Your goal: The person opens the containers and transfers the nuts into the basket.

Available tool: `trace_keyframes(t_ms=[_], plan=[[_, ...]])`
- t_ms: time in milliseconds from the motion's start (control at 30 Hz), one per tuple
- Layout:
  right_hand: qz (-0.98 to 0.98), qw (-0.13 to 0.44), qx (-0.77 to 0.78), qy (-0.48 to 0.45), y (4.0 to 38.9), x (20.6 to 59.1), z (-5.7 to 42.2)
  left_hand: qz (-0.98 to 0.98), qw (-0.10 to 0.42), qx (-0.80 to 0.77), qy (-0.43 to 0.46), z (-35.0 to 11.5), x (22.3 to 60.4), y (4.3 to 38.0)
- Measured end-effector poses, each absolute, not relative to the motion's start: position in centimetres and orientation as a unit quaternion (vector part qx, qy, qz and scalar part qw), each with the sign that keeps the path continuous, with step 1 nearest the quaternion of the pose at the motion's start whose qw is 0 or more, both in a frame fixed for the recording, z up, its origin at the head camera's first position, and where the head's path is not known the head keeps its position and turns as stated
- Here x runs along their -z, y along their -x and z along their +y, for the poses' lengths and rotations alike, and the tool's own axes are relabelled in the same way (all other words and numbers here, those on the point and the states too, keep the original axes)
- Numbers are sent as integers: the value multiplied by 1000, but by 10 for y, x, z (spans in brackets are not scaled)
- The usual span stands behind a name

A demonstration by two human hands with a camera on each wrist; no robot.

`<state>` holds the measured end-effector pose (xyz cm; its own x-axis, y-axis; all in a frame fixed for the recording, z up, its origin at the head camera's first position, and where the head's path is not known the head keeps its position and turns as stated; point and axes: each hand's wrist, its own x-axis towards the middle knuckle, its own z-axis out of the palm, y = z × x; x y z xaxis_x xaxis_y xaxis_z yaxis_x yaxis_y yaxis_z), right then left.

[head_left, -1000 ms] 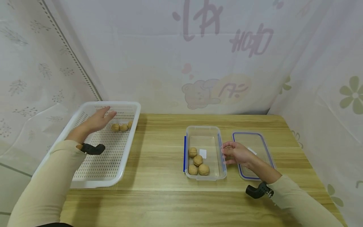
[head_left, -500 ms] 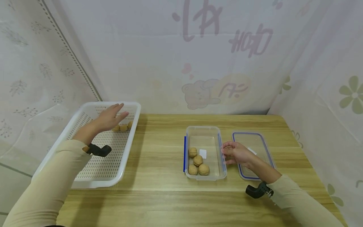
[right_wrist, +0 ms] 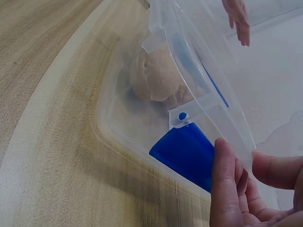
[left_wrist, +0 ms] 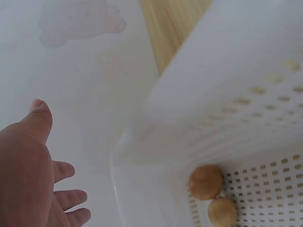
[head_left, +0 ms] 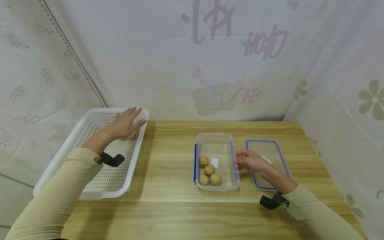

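Observation:
Over the far right corner of the white perforated basket [head_left: 134,165] is my left hand [head_left: 123,124], its fingers extended and nothing in them. Walnuts [head_left: 131,136] lie on the basket floor beneath it, partly covered by the hand; two walnuts [left_wrist: 207,182] show in the left wrist view. My right hand [head_left: 251,162] holds the right side wall of a clear plastic food container [head_left: 222,146], thumb and fingers on either side of its rim [right_wrist: 246,150]. Several walnuts [head_left: 209,170] rest in the container's near left part. A blue side latch [right_wrist: 185,153] hangs by my right fingers.
A clear lid [head_left: 264,146] with a blue seal lies right of the container, partly under the right forearm. The wooden table [head_left: 171,213] ends at a printed curtain [head_left: 168,66] behind. Basket walls rise around the walnuts on the left.
My left hand has moved right across the basket to its far right corner, covering more of the walnuts. My right hand and the container have stayed put.

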<state>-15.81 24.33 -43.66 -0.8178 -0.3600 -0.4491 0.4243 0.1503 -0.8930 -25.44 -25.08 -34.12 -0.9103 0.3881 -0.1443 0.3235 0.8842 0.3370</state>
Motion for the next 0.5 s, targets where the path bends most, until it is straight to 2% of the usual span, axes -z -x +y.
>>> trace_keyframes(t_ms=[500], plan=[[700, 300, 648, -21, 158, 437, 242, 960, 85, -132, -231, -219, 343, 249]])
